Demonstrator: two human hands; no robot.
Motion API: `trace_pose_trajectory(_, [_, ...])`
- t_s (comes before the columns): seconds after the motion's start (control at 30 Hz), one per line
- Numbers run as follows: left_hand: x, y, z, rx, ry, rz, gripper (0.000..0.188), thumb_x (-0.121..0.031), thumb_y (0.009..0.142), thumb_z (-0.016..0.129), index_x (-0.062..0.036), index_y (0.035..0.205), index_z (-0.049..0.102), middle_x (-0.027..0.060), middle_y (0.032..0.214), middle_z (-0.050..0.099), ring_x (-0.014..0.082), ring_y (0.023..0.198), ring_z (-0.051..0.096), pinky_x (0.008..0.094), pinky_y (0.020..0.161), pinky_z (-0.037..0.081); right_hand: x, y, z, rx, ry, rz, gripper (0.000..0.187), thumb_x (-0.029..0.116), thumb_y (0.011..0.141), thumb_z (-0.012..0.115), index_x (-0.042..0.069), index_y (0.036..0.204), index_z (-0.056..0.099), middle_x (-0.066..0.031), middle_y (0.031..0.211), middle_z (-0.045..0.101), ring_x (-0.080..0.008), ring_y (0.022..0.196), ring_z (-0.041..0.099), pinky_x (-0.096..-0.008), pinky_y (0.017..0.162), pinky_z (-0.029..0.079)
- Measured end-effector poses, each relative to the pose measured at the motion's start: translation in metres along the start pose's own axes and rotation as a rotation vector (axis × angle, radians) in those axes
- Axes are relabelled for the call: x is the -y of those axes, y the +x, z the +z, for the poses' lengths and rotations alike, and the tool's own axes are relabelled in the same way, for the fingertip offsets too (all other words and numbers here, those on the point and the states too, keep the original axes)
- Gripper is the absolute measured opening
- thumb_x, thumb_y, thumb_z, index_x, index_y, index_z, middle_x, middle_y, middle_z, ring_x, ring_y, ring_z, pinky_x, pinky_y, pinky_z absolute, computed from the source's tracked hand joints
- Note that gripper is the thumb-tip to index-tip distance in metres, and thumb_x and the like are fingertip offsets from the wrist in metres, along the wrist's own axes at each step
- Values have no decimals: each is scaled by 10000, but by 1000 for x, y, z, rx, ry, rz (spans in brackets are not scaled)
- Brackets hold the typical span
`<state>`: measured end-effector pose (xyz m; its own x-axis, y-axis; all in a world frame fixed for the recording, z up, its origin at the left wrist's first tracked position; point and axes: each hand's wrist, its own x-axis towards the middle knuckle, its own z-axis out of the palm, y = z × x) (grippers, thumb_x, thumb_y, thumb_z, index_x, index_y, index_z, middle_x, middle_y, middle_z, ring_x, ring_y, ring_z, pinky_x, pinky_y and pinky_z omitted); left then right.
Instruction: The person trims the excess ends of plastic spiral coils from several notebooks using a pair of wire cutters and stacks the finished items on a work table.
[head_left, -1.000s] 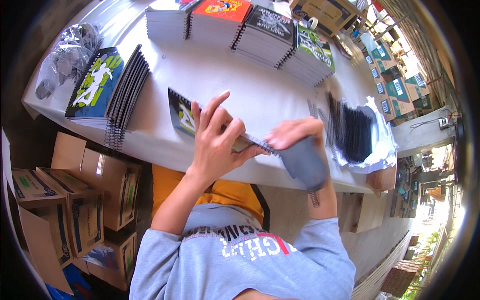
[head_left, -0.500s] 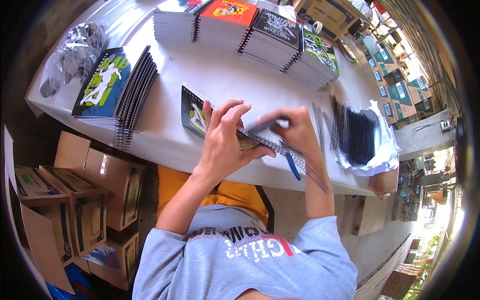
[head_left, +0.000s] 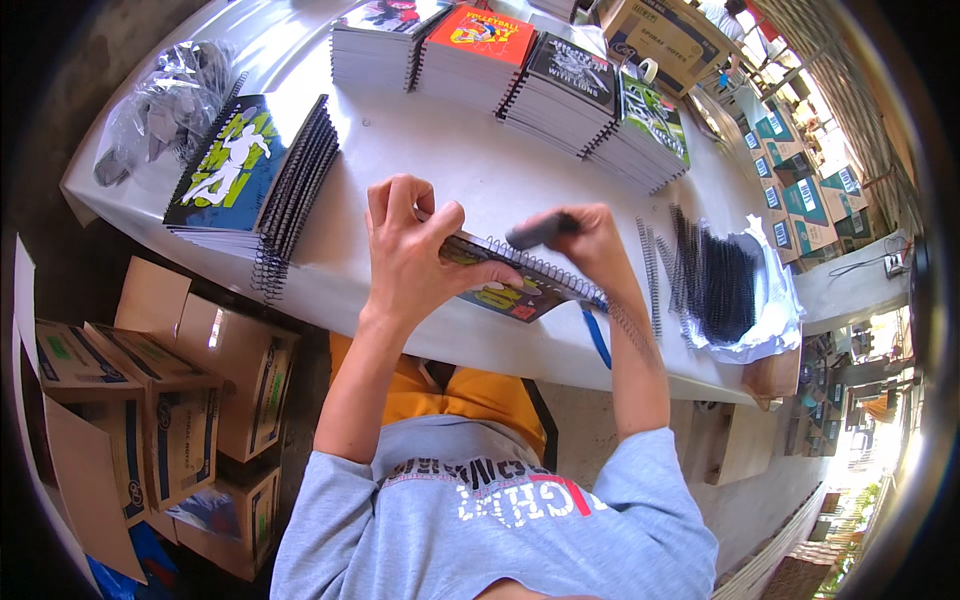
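Observation:
My left hand (head_left: 400, 245) grips a spiral notebook (head_left: 515, 297) with a dark, patterned cover, thumb on the cover and fingers curled behind. The notebook is tilted, its punched edge facing up and right. A dark wire coil (head_left: 570, 275) runs along that edge, and its loose end stretches past my right wrist. My right hand (head_left: 600, 250) is curled beside the coil, blurred by motion. A short dark thing (head_left: 542, 230) juts from its fingers; whether held or worn on a finger, I cannot tell. Below this hand shows a slim blue thing (head_left: 598, 338), partly hidden.
Notebooks with a blue and green cover on top (head_left: 235, 165) are stacked at left, beside a clear plastic bag (head_left: 175, 105). More notebook stacks (head_left: 475, 60) line the back. Black coils (head_left: 725, 285) lie on white wrapping at right. Cardboard boxes (head_left: 185, 440) stand at lower left.
The notebook has turned in my left hand, its cover now facing me, and my left fingers have curled in. My right hand stays by the coil, its fingers shifted slightly.

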<state>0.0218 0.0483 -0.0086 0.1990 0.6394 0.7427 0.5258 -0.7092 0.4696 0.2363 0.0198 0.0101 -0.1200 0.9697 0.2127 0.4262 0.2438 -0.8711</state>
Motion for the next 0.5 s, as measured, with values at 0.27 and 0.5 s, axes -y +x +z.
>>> trace_pose_trajectory(0.27, [1,6,2,-9,-49,84,596,-517,392,816,-50,606,516,116,961,388,325,1023,362,436,837,343,7,20,-6,-70,-192,-19,236,-118,685,583,1,854,697,-121,798,691,-156,778,661,-257,732,510])
trace_pose_trajectory(0.5, [5,1,5,-32,-186,32,636,-519,374,835,-44,653,517,137,1028,363,346,1061,366,459,862,350,8,18,0,-37,-212,-95,203,-34,669,637,38,847,703,-121,782,687,-165,705,658,-270,670,510])
